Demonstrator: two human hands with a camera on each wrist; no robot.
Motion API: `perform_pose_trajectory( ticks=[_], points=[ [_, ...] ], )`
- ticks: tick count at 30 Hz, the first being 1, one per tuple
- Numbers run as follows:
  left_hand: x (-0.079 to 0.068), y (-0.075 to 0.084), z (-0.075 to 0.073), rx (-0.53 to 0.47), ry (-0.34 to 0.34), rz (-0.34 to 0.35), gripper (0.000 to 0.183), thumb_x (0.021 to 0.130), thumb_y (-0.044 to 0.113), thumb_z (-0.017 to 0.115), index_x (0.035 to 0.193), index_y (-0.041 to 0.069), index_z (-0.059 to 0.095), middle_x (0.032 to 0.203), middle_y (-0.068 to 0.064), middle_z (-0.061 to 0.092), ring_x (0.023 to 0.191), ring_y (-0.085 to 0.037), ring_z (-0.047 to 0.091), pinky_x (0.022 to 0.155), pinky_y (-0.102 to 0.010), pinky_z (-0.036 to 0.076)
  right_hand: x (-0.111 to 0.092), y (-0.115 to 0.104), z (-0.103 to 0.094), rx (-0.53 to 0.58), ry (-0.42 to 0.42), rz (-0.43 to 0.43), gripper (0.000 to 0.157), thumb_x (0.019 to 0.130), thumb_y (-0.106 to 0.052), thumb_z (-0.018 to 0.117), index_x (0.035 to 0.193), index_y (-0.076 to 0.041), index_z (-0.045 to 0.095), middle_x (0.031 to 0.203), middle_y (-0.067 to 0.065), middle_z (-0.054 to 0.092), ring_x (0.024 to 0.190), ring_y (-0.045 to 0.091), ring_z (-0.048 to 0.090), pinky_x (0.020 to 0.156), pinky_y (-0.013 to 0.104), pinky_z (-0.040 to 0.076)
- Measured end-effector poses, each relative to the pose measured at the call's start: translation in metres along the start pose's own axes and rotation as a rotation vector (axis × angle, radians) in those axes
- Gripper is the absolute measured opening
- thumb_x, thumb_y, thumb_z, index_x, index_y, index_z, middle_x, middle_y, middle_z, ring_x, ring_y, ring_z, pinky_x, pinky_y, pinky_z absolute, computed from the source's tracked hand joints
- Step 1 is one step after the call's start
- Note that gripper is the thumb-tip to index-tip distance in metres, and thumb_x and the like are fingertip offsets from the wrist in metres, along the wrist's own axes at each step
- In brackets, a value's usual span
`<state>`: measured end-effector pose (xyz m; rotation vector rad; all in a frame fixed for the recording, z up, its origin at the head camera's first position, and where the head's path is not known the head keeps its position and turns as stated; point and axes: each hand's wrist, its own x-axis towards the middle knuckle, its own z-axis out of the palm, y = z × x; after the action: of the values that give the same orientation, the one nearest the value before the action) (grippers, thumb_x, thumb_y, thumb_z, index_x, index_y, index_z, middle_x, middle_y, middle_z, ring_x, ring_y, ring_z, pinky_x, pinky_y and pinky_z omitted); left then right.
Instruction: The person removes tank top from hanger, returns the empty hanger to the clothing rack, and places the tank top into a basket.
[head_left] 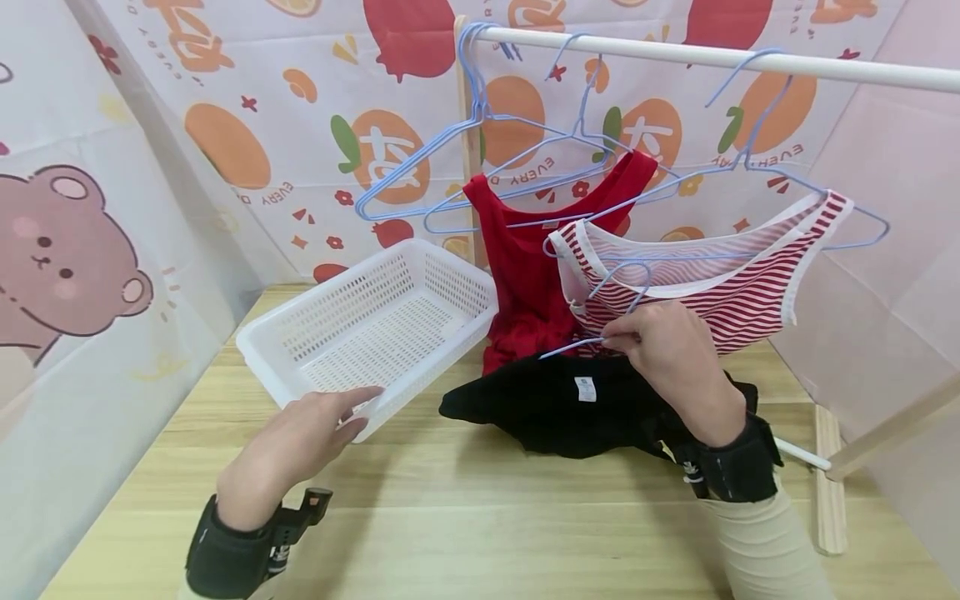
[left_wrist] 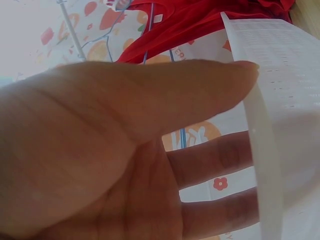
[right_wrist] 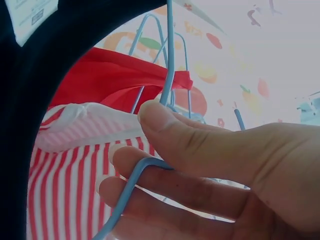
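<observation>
My left hand point(head_left: 300, 442) pinches the near rim of a white perforated basket point(head_left: 431, 375), which tilts above the table. In the left wrist view the thumb lies on one side of the rim, with fingers behind it. My right hand point(head_left: 671, 358) holds a blue hanger point(head_left: 572, 346) near the base of its hook. From that hanger hangs a black garment point(head_left: 525, 408) with a white label point(head_left: 586, 389). In the right wrist view the blue wire point(right_wrist: 171, 60) passes between thumb and fingers. Behind hang a red tank top point(head_left: 517, 275) and a red-and-white striped top point(head_left: 757, 292) on hangers.
A white rail point(head_left: 712, 57) crosses the upper right and carries the hung tops. Several bare blue hangers point(head_left: 420, 167) bunch at its left end beside a wooden post point(head_left: 471, 150). The rack's wooden foot point(head_left: 830, 500) stands at right on the wooden table point(head_left: 480, 533).
</observation>
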<state>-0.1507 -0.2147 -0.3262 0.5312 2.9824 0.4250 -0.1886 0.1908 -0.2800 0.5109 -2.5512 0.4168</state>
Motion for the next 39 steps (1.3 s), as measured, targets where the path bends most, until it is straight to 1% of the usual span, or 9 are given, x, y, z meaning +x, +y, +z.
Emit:
perform_pose_trajectory(
  ticks=[8, 15, 18, 22, 25, 27, 29, 33, 39],
  points=[
    [0.000, 0.001, -0.002, -0.010, -0.022, -0.014, 0.048, 0.095, 0.008, 0.071, 0.142, 0.007, 0.061, 0.081, -0.002, 0.067, 0.059, -0.013, 0.049, 0.052, -0.025, 0.035, -0.002, 0.003, 0.002, -0.015, 0.007, 0.002, 0.013, 0.079, -0.016, 0.088, 0.091, -0.014, 0.085, 0.073, 0.010, 0.076, 0.069, 0.028, 0.070, 0.054, 0.041, 0.050],
    [0.002, 0.001, -0.005, -0.021, -0.038, -0.022, 0.049, 0.095, 0.008, 0.071, 0.143, 0.006, 0.059, 0.096, -0.009, 0.072, 0.061, -0.014, 0.051, 0.052, -0.026, 0.037, -0.001, 0.002, 0.002, 0.003, -0.004, -0.010, 0.013, 0.079, -0.014, 0.088, 0.092, -0.013, 0.085, 0.075, 0.010, 0.077, 0.069, 0.027, 0.071, 0.057, 0.041, 0.052],
    [0.002, 0.000, -0.005, -0.022, -0.039, -0.017, 0.049, 0.095, 0.008, 0.071, 0.143, 0.006, 0.059, 0.095, -0.008, 0.072, 0.061, -0.014, 0.051, 0.052, -0.026, 0.037, -0.001, 0.002, 0.001, 0.002, -0.012, -0.008, 0.013, 0.080, -0.014, 0.087, 0.092, -0.013, 0.085, 0.076, 0.011, 0.078, 0.070, 0.027, 0.071, 0.058, 0.042, 0.053],
    [0.002, -0.002, -0.004, -0.003, -0.016, 0.008, 0.051, 0.095, 0.012, 0.071, 0.143, 0.005, 0.058, 0.091, -0.007, 0.072, 0.067, -0.017, 0.056, 0.057, -0.031, 0.043, 0.000, 0.002, 0.001, 0.002, -0.011, -0.008, 0.013, 0.080, -0.015, 0.087, 0.092, -0.013, 0.085, 0.077, 0.011, 0.078, 0.069, 0.027, 0.070, 0.058, 0.043, 0.052],
    [0.001, -0.002, -0.005, 0.028, 0.023, 0.027, 0.054, 0.094, 0.017, 0.074, 0.144, 0.005, 0.057, 0.103, -0.016, 0.075, 0.085, -0.028, 0.069, 0.071, -0.045, 0.056, 0.000, 0.003, 0.001, 0.003, -0.006, -0.015, 0.013, 0.080, -0.015, 0.087, 0.092, -0.013, 0.085, 0.077, 0.011, 0.078, 0.068, 0.027, 0.070, 0.057, 0.043, 0.052],
    [0.000, 0.002, -0.007, 0.059, 0.045, 0.020, 0.056, 0.093, 0.021, 0.075, 0.144, 0.005, 0.057, 0.113, -0.020, 0.073, 0.096, -0.035, 0.071, 0.079, -0.053, 0.057, 0.000, 0.003, 0.001, 0.000, -0.003, -0.017, 0.012, 0.080, -0.015, 0.087, 0.092, -0.013, 0.085, 0.078, 0.011, 0.078, 0.068, 0.027, 0.070, 0.057, 0.043, 0.052],
    [0.001, 0.007, -0.012, 0.097, 0.057, -0.006, 0.058, 0.093, 0.025, 0.076, 0.145, 0.007, 0.057, 0.121, -0.022, 0.071, 0.102, -0.039, 0.071, 0.078, -0.057, 0.057, 0.000, 0.003, 0.001, -0.002, -0.002, -0.020, 0.012, 0.080, -0.015, 0.087, 0.091, -0.013, 0.085, 0.078, 0.011, 0.078, 0.069, 0.028, 0.071, 0.058, 0.044, 0.052],
    [0.006, 0.022, -0.022, 0.150, 0.055, -0.041, 0.060, 0.092, 0.031, 0.078, 0.146, 0.013, 0.058, 0.123, -0.020, 0.070, 0.099, -0.037, 0.070, 0.067, -0.050, 0.056, -0.001, 0.003, 0.001, 0.001, -0.011, -0.017, 0.012, 0.080, -0.014, 0.087, 0.092, -0.012, 0.085, 0.078, 0.011, 0.078, 0.069, 0.027, 0.071, 0.058, 0.042, 0.052],
    [0.013, 0.043, -0.031, 0.131, 0.038, 0.015, 0.060, 0.091, 0.031, 0.079, 0.146, 0.017, 0.059, 0.124, -0.013, 0.071, 0.101, -0.030, 0.068, 0.067, -0.043, 0.054, -0.003, 0.004, 0.000, 0.002, -0.020, -0.009, 0.012, 0.080, -0.013, 0.086, 0.092, -0.012, 0.085, 0.079, 0.011, 0.078, 0.071, 0.028, 0.072, 0.060, 0.044, 0.053]
  ],
)
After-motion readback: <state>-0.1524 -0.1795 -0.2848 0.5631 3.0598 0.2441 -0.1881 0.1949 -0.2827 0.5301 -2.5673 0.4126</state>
